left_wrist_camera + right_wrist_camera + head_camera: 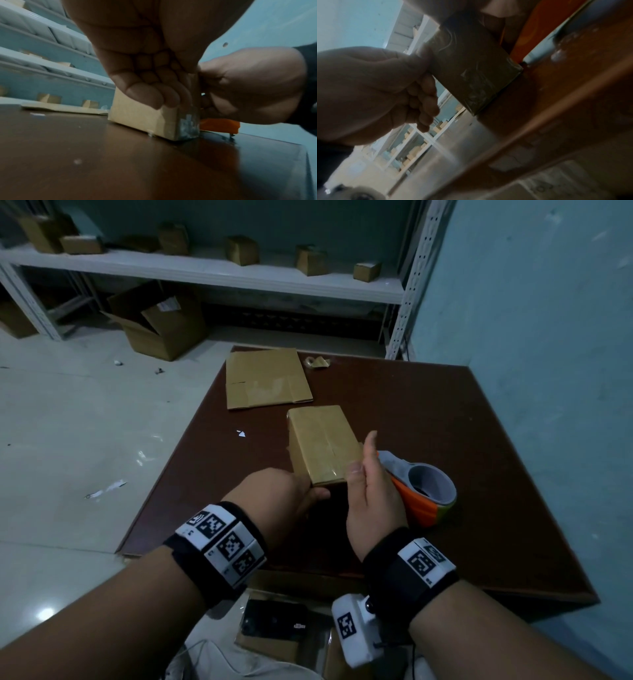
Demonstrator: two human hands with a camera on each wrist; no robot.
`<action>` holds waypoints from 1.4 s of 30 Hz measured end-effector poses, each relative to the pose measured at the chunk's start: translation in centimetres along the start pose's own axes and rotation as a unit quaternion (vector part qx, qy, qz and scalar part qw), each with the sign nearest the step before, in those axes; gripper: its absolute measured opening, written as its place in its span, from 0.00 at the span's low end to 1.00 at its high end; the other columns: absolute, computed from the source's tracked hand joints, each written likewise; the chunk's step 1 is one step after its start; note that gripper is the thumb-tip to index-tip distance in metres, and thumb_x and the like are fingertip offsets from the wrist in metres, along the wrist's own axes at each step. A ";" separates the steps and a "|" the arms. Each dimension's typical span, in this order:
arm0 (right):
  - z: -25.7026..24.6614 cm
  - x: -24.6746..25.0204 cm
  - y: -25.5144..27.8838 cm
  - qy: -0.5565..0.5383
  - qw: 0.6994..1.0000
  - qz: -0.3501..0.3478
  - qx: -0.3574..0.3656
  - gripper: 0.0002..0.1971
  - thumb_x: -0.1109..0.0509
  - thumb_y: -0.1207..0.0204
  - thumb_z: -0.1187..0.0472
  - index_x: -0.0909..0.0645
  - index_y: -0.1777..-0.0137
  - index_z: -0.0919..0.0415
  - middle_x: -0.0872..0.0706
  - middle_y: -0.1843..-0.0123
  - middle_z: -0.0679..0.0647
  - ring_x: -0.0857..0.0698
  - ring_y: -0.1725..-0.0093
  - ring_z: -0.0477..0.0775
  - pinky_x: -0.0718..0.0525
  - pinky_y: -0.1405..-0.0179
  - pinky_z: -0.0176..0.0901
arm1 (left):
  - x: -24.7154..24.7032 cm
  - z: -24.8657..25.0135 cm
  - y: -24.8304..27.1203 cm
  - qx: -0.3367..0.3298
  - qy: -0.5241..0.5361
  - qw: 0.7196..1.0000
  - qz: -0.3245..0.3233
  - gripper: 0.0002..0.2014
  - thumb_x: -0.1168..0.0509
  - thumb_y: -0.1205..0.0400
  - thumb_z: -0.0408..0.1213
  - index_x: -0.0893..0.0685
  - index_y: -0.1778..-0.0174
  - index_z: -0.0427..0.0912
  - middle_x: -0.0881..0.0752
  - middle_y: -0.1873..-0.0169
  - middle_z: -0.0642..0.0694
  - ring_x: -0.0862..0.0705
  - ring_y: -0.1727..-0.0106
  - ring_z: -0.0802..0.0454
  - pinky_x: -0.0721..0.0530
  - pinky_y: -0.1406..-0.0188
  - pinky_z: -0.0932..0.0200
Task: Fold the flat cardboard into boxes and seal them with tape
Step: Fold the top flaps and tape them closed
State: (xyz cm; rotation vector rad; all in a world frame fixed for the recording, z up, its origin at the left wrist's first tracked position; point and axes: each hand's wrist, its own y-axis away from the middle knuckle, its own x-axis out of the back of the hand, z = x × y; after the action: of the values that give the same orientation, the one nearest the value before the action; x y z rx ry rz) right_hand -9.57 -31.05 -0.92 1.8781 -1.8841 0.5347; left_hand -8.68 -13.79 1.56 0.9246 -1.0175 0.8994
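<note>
**Both hands on taped box, mid tabletop**

Far left, on the floor: an open carton w/ flaps up, below a white shelf that carries several small boxes.

On the dark brown tabletop, back-left: a flat cardboard blank lying flat, apart from everything else. Just right of it, near the far edge, a crumpled tape scrap.

Left hand grips the near-left corner of the box. In the left wrist view the fingers curl down over the top edge onto the left side face; the thumb sits at the near end. So: clamped on the box.

The box itself stands on the tabletop about centre, closed, w/ clear tape running lengthwise along the top seam and shiny tape down the near end face.

Right hand is at the box's near-right corner, thumb pressed on the top edge, index finger raised. The other fingers are hidden, so cannot tell whether it grips or just presses.

Right of that, touching the hand's far side: an orange tape dispenser w/ grey roll, resting on the tabletop just beside the box.
</note>
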 end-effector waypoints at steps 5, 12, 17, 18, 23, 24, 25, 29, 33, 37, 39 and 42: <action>-0.3 0.3 0.1 -0.146 0.986 0.026 -0.071 0.27 0.52 0.07 0.43 0.45 0.09 0.38 0.31 0.13 0.41 0.30 0.18 0.45 0.35 0.30 0.37 | 0.9 -0.7 0.2 -0.011 0.022 1.000 -0.018 0.19 0.40 0.11 0.59 0.15 0.52 0.48 0.11 0.57 0.47 0.13 0.52 0.47 0.17 0.49 0.54; 0.3 -0.1 -0.4 -0.158 0.985 0.023 -0.061 0.26 0.48 0.08 0.40 0.28 0.15 0.44 0.20 0.19 0.43 0.23 0.20 0.46 0.27 0.18 0.47 | 0.6 -1.1 0.3 0.046 0.145 0.987 0.049 0.17 0.33 0.16 0.59 0.22 0.65 0.55 0.15 0.64 0.53 0.14 0.57 0.50 0.19 0.57 0.56; 0.3 0.1 -0.3 -0.181 0.981 0.018 -0.074 0.26 0.47 0.09 0.38 0.20 0.21 0.46 0.13 0.30 0.39 0.17 0.31 0.41 0.22 0.25 0.47 | 0.6 -1.9 0.2 0.094 0.217 0.959 0.158 0.16 0.21 0.27 0.59 0.18 0.61 0.56 0.14 0.60 0.56 0.16 0.58 0.62 0.24 0.66 0.64; 0.5 0.0 -0.3 -0.193 0.977 0.016 -0.086 0.25 0.46 0.09 0.38 0.19 0.21 0.45 0.14 0.32 0.37 0.17 0.33 0.40 0.23 0.27 0.44 | 0.4 -2.0 0.2 0.097 0.225 0.958 0.151 0.14 0.21 0.26 0.59 0.17 0.61 0.56 0.13 0.60 0.57 0.16 0.59 0.63 0.23 0.66 0.65; 1.8 -0.9 -0.4 -0.288 0.949 0.022 -0.130 0.20 0.35 0.15 0.37 0.13 0.30 0.40 0.11 0.30 0.43 0.15 0.27 0.50 0.21 0.22 0.57 | 0.7 -2.2 0.4 0.057 0.177 0.975 0.119 0.12 0.27 0.17 0.52 0.12 0.61 0.49 0.14 0.58 0.53 0.15 0.57 0.55 0.15 0.56 0.55; 2.1 -1.0 -0.4 -0.306 0.941 0.017 -0.141 0.17 0.34 0.17 0.37 0.12 0.33 0.36 0.10 0.31 0.41 0.15 0.27 0.49 0.21 0.22 0.57 | 0.6 -2.4 0.6 0.033 0.168 0.977 0.125 0.11 0.27 0.16 0.49 0.11 0.61 0.48 0.14 0.55 0.52 0.15 0.56 0.55 0.15 0.54 0.54; 2.5 -1.1 -0.4 -0.312 0.940 0.008 -0.141 0.18 0.33 0.20 0.33 0.12 0.34 0.31 0.10 0.31 0.39 0.15 0.27 0.47 0.22 0.21 0.58 | 0.5 -2.8 0.7 0.012 0.160 0.978 0.133 0.11 0.27 0.16 0.47 0.10 0.60 0.46 0.15 0.53 0.52 0.15 0.54 0.54 0.15 0.52 0.53; 3.3 -1.3 -0.2 -0.274 0.953 -0.038 -0.125 0.21 0.40 0.24 0.25 0.21 0.32 0.16 0.17 0.25 0.33 0.21 0.22 0.42 0.27 0.17 0.58 | 0.4 -3.1 1.0 0.007 0.158 0.977 0.141 0.08 0.24 0.19 0.48 0.10 0.61 0.49 0.15 0.49 0.53 0.15 0.50 0.58 0.14 0.45 0.54; 3.0 -1.3 -0.2 -0.255 0.962 -0.045 -0.091 0.16 0.41 0.19 0.33 0.24 0.34 0.12 0.17 0.26 0.31 0.21 0.23 0.40 0.25 0.17 0.57 | 0.5 -2.4 0.6 0.074 0.260 0.943 0.195 0.08 0.20 0.23 0.42 0.13 0.59 0.51 0.11 0.49 0.56 0.12 0.50 0.59 0.11 0.48 0.55; 1.2 0.0 0.0 -0.243 0.969 -0.023 -0.037 0.16 0.42 0.10 0.40 0.23 0.26 0.23 0.15 0.33 0.28 0.18 0.33 0.28 0.20 0.27 0.35 | 1.7 -1.7 1.1 0.088 0.386 0.886 0.242 0.20 0.17 0.26 0.38 0.14 0.41 0.50 0.08 0.50 0.56 0.09 0.50 0.65 0.09 0.50 0.62; -0.6 1.7 -0.2 -0.230 0.973 0.008 -0.010 0.17 0.42 0.09 0.42 0.23 0.23 0.32 0.14 0.37 0.29 0.17 0.41 0.23 0.18 0.37 0.26 | 2.9 -0.9 1.2 0.066 0.402 0.876 0.257 0.22 0.18 0.26 0.39 0.14 0.37 0.48 0.07 0.47 0.54 0.09 0.47 0.65 0.09 0.47 0.62; -2.2 4.7 -1.3 -0.226 0.973 0.055 0.003 0.17 0.42 0.11 0.38 0.21 0.26 0.34 0.11 0.41 0.34 0.13 0.43 0.30 0.13 0.43 0.36 | 4.5 0.8 0.1 0.048 0.478 0.839 0.254 0.21 0.19 0.24 0.44 0.13 0.36 0.48 0.07 0.44 0.50 0.08 0.42 0.55 0.09 0.41 0.49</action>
State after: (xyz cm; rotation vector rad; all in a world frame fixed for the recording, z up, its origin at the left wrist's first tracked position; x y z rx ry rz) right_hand -8.19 -33.80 3.44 2.0343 -2.2814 0.1467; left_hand -7.75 -13.71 6.00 0.1611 -0.3160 1.6427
